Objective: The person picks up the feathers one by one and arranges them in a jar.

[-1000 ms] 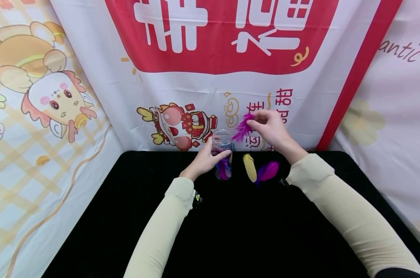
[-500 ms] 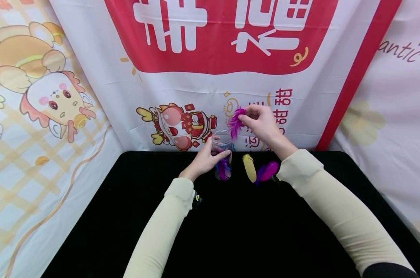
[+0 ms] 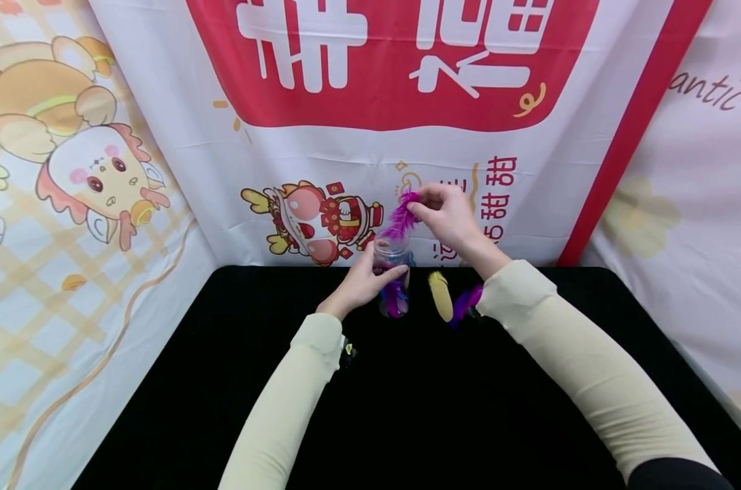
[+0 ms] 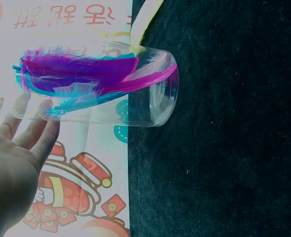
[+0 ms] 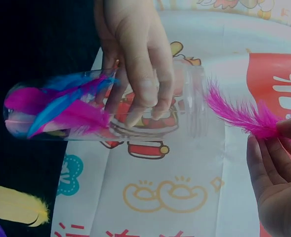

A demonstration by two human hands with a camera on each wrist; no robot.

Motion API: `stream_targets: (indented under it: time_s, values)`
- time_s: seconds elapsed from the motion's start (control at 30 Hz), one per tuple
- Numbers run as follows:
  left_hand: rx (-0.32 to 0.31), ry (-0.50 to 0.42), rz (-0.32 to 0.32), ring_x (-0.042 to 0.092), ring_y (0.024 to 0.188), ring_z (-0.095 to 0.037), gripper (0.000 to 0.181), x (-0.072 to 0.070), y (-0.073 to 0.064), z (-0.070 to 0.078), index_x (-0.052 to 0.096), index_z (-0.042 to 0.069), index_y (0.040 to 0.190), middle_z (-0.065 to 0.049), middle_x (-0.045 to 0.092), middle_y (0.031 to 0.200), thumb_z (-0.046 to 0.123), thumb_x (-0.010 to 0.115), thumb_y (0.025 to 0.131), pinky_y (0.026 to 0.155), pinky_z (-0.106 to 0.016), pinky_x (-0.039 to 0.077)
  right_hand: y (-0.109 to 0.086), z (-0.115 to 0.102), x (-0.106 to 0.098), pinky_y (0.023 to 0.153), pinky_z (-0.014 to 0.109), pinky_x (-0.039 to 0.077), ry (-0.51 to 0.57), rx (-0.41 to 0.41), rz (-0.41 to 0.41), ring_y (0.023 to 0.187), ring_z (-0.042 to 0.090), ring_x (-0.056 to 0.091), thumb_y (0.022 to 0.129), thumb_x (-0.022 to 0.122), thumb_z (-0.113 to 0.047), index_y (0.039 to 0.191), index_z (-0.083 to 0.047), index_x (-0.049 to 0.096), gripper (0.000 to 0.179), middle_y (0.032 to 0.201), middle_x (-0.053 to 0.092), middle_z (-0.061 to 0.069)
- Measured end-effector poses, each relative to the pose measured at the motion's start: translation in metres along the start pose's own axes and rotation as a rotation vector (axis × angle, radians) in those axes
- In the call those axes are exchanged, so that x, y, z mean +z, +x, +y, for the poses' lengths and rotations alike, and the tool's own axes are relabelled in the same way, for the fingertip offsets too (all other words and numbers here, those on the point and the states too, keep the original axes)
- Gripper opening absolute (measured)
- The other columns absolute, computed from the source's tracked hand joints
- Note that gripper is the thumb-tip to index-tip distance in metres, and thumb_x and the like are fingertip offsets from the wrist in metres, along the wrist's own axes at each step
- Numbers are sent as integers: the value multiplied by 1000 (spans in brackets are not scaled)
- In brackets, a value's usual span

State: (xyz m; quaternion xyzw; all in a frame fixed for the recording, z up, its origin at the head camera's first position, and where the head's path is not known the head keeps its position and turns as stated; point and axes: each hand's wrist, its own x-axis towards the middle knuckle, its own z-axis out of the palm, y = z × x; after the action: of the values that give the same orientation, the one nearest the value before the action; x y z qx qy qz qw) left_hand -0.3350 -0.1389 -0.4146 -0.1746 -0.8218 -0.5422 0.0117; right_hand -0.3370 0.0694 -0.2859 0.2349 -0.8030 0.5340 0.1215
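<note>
My left hand (image 3: 364, 280) grips a clear, open-mouthed jar (image 3: 392, 255) around its upper part and keeps it upright at the table's far edge. Inside the jar lie magenta, purple and blue feathers (image 4: 81, 74), gathered toward the bottom. Between thumb and fingertips, my right hand (image 3: 446, 218) pinches a fluffy magenta feather (image 5: 241, 116). That feather hangs right at the jar's mouth, its lower tip overlapping the rim in the head view. In the right wrist view the jar's threaded neck (image 5: 197, 101) faces the feather's tip.
On the black table (image 3: 407, 401), right of the jar, lie a yellow feather (image 3: 440, 297) and a purple and magenta pair (image 3: 465, 303), partly hidden by my right sleeve (image 3: 520, 289). A printed white and red curtain (image 3: 376, 150) hangs directly behind the table.
My right hand has moved left with the magenta feather, from beside the jar to over its mouth. The right sleeve now covers part of the magenta feather on the table. My left hand stays put.
</note>
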Motion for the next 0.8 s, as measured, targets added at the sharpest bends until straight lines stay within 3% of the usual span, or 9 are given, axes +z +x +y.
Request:
stream_targets:
  time_s: [0.2,0.4,0.53,0.8]
  values:
    - [7,7,-3,62,119,-19,72,0,-1,2,35,12,148,-6,60,133,42,73,95,101,-41,53,-1,4,3,71,25,52,-106,-43,-24,85,19,68,97,71,-12,105,-4,75,13,97,75,11]
    - [12,-4,-7,60,122,-19,73,0,-2,2,33,12,151,-7,57,138,40,73,96,102,-41,52,-3,4,6,82,37,58,-218,-113,-61,91,24,71,97,71,-12,110,-4,75,16,101,76,12]
    - [10,5,3,61,120,-19,72,0,-1,1,34,11,150,-6,58,135,38,73,96,102,-40,52,-3,3,9,87,39,59,-240,-136,-101,95,26,72,96,70,-8,113,0,74,19,103,75,15]
    - [20,9,-9,60,122,-20,69,0,-2,1,35,11,148,-8,56,137,37,72,97,103,-40,52,-5,9,14,83,39,60,-264,-116,-185,90,25,72,97,69,-7,106,-1,75,13,99,76,13]
